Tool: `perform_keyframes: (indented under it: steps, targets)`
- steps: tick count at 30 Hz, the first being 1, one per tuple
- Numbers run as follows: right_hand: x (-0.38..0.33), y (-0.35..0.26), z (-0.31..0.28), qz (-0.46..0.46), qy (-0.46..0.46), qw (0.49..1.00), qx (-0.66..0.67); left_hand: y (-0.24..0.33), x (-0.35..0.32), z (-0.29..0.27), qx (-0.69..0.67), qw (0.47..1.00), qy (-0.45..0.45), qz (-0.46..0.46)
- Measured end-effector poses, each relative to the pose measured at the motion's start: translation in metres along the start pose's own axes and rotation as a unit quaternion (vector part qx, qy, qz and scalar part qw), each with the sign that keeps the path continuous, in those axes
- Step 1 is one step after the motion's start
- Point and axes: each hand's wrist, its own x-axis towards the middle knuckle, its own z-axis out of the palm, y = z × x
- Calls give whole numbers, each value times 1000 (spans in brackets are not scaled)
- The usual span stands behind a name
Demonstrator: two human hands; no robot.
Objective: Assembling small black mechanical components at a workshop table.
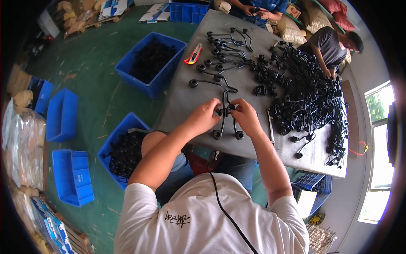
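Observation:
At the near edge of the grey table (179, 111), my left hand (203, 116) and my right hand (246, 116) face each other. Both have fingers closed round the middle of a black bent rod with round ends (234, 126). Two of its round ends point toward me. Small black pieces show between my fingertips, but their exact shape is hidden. Just beyond my hands lies a row of similar black bent rods (206, 81). A red and yellow utility knife (193, 54) rests near the table's left edge.
A big tangled heap of black rods (306, 91) covers the table's right side. Blue bins of black parts (119, 67) stand on the floor to the left, one beside my leg. Two people (325, 46) work at the far side. A long metal tool (270, 127) lies right of my hand.

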Motion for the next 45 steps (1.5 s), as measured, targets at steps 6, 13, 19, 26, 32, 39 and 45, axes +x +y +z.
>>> perform_keyframes:
  steps: [6,13,19,26,32,39,45]
  targets:
    - [8,3,-4,49,-56,995,66,-6,12,-7,15,997,-67,26]
    - [1,25,14,13,7,998,63,-12,18,-4,45,991,-93,84]
    - [-14,21,19,-21,69,996,57,16,32,-9,57,984,-169,-7]
    - [-26,26,4,-28,-28,970,238,11,34,-5,77,986,-143,38]
    - [-51,59,-44,-24,139,985,-103,20,30,-9,13,989,-146,-11]
    - [-50,66,-64,-104,33,980,-168,9,31,-7,-19,988,-149,-30]
    - [-20,74,-55,-25,68,969,-235,5,29,-4,-14,989,-142,-33]
